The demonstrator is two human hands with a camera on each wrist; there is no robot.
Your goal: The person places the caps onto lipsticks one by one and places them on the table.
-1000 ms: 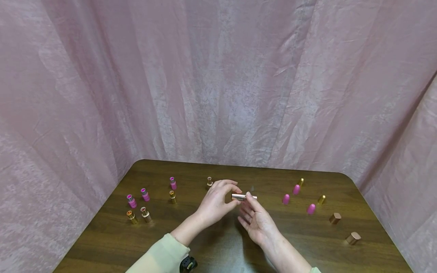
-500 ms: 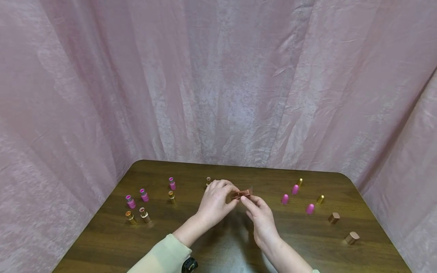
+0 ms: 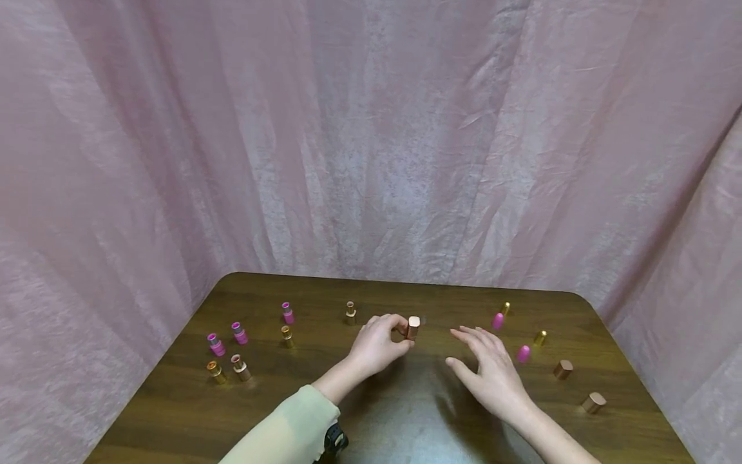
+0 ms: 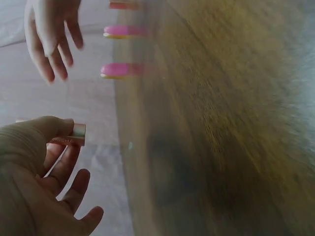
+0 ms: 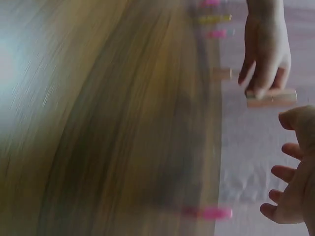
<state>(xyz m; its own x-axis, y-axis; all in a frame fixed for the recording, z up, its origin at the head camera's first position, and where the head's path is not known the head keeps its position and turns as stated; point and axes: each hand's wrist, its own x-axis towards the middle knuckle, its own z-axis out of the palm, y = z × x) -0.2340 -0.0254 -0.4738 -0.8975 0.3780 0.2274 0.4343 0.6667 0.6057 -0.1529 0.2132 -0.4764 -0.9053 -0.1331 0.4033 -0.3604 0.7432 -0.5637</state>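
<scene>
Gleaming rose-gold, 1 lettered tube (image 3: 413,327) is held upright.

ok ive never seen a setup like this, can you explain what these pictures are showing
There is no robot here, just someone working bare-handed. The wide picture comes from a camera on the head, looking forward and down; the two sideways, partly blurred close-ups come from a camera on each wrist. In front is a brown wooden table, with pink cloth hanging behind it. On the person's left are small open-topped tubes in pink, gold and rose-gold, rather like lipsticks. On the right are small pieces in similar colours that look like caps. The left hand pinches a rose-gold tube between thumb and fingers. The right hand is apart from it, fingers spread, holding nothing.
</scene>
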